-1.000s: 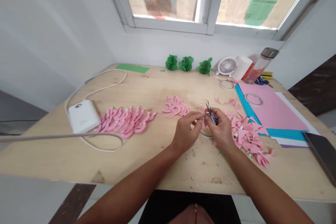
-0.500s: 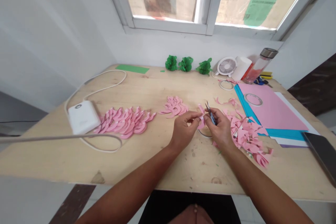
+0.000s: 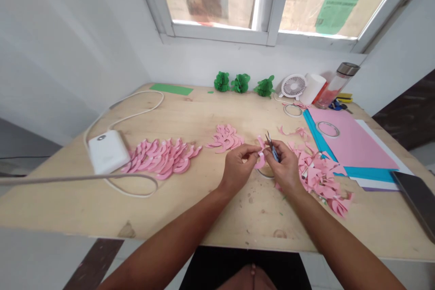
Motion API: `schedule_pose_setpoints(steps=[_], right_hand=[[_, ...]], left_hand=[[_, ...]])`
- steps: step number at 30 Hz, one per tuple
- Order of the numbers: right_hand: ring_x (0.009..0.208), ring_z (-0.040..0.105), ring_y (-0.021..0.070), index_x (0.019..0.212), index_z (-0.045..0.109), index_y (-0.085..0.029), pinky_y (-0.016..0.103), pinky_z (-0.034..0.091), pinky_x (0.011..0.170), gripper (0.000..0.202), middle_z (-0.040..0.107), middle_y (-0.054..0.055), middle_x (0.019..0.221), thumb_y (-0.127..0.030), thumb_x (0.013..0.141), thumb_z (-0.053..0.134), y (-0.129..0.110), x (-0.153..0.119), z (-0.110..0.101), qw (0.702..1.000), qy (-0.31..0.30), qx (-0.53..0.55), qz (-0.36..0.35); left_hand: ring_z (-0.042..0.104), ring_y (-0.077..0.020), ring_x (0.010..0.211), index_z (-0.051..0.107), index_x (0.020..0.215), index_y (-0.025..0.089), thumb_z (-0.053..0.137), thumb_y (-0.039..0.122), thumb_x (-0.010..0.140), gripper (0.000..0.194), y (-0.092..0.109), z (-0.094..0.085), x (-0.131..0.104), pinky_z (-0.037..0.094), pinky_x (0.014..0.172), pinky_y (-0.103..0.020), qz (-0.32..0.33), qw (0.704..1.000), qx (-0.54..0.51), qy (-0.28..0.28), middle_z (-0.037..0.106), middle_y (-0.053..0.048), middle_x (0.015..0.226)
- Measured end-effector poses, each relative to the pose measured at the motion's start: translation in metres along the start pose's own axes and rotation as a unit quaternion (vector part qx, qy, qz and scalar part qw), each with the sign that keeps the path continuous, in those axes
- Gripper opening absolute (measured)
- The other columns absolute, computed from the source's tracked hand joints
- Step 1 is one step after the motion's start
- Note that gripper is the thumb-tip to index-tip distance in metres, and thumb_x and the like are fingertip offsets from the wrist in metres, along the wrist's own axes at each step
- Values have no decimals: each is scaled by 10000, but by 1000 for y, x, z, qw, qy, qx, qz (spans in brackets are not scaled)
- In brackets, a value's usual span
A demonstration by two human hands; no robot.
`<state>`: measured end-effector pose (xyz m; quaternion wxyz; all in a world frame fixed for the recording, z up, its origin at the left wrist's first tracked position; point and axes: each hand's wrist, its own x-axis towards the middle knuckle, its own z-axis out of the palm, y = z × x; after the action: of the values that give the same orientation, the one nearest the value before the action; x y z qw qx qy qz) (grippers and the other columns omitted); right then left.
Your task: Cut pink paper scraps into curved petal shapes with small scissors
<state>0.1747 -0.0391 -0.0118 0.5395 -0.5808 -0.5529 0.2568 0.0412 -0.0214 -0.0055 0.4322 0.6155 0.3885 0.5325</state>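
Observation:
My left hand (image 3: 239,166) pinches a curved pink paper piece (image 3: 261,161) between thumb and fingertips. Close beside it, my right hand (image 3: 282,163) is closed around small scissors (image 3: 272,146), whose blades point up and away from me. The right fingertips also meet the paper's edge. Below the paper, a tape roll (image 3: 266,172) lies partly hidden by my right hand. A small pile of pink cut shapes (image 3: 226,138) sits to the left, with a larger overlapping row (image 3: 163,157) farther left. Pink scraps (image 3: 322,179) are heaped right of my right hand.
A white power bank (image 3: 108,152) with a cable lies left. Green paper figures (image 3: 241,83), a small fan (image 3: 294,86) and a bottle (image 3: 338,85) stand at the back. Pink sheets (image 3: 356,145), another tape roll (image 3: 327,129) and a phone (image 3: 416,199) lie right.
The pink paper piece has turned slightly between my fingertips. Both hands stay in nearly the same place.

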Motion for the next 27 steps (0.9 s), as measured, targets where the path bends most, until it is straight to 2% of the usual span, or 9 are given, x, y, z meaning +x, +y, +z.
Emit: schedule_pose_setpoints(steps=[20, 27], right_hand=[[646, 561, 147, 969, 598, -182, 262, 438, 599, 267, 633, 22, 784, -328, 747, 594, -5, -1, 0, 1000, -6, 7, 2], [623, 544, 141, 965, 596, -181, 253, 428, 576, 257, 630, 20, 775, -320, 749, 590, -5, -1, 0, 1000, -8, -2, -1]], left_hand=[[635, -133, 711, 707, 818, 176, 562, 124, 710, 188, 0, 0, 1, 512, 628, -229, -2, 1000, 12, 5, 701, -35, 802], [637, -144, 743, 698, 853, 176, 571, 146, 726, 183, 2, 0, 1, 515, 632, -238, -20, 1000, 7, -15, 699, -41, 835]])
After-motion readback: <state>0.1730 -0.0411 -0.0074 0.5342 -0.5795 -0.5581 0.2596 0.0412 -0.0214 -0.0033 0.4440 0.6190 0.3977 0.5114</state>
